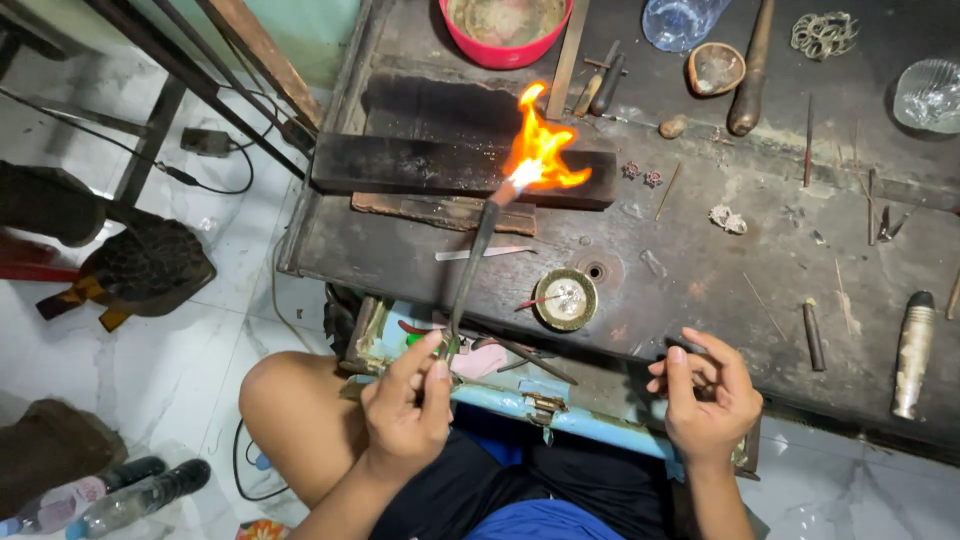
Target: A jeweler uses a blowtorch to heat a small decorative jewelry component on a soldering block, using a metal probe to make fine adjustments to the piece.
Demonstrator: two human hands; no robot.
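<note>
At the near edge of the dark, scorched wooden worktop [700,260], seen from the head camera, we hold a thin, dark metal blowtorch pipe [472,262] in our left hand [408,405], fingers pinched closed around its lower end. Its tip points toward the far edge, where a bright orange flame [540,150] burns over a long charred black block [440,165]. Our right hand [705,395] hovers at the near edge, fingers curled narrowly around a small dark object [686,345] that we cannot make out. Between both hands, just in from the near edge, sits a small round brass dish [565,298]. A red plastic bowl [505,35] stands at the far edge, and a dull metal cylinder [912,352] lies toward the right near corner.
</note>
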